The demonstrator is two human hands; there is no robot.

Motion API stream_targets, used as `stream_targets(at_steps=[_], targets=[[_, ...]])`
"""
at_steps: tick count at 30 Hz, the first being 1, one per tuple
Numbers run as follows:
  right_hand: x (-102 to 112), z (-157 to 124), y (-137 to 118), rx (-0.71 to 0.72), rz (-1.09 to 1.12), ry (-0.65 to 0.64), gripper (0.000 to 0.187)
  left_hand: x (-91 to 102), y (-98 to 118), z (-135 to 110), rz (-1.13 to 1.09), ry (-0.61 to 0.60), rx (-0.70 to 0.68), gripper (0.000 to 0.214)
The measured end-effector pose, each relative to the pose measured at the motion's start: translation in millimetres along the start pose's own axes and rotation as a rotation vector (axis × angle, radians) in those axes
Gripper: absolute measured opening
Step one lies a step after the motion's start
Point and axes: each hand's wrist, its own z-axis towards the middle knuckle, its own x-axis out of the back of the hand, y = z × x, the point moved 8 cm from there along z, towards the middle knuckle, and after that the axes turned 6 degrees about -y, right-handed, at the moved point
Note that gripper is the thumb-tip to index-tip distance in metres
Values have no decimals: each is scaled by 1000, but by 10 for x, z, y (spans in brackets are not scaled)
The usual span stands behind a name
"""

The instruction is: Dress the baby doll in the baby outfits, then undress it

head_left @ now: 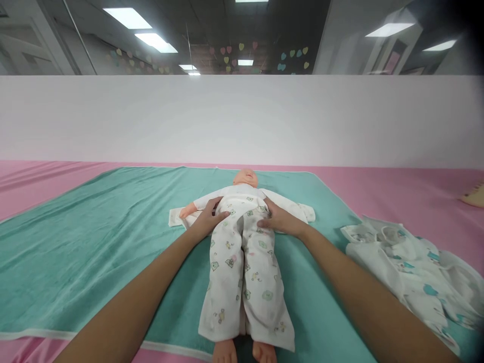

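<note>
A baby doll (245, 177) lies on its back, its head away from me and its bare feet toward me. It wears a white top (242, 190) and white patterned pants (227, 257) that reach to the ankles. At the waist's left side, my left hand (207, 218) is closed on the pants, thumb on top. My right hand (282, 218) grips the opposite side of the waist the same way, its thumb over the cloth. The fingertips of both hands are partly hidden. White cloth (176, 217) lies spread under the doll's arms.
Under the doll is a teal blanket (113, 242) over a pink sheet (378, 191). Folded white baby clothes (408, 272) with teal prints lie at the right. A yellowish object (474, 195) shows at the right edge. A white wall (242, 118) topped by glass stands behind.
</note>
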Motion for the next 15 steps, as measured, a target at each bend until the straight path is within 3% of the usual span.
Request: stream_targets(at_steps=[3,7,10,15], targets=[[-21,-35,-41,-20,-85,-50,69,-4,-38,12,-1,-6,45,69],[-66,-37,-156,-25,-252,9,43,12,9,19,-5,20,60,67],[-131,-63,-196,-19,-320,88,27,23,88,-11,0,52,42,57],[-166,-219,-60,-28,-389,210,23,-19,194,-148,113,48,13,30]])
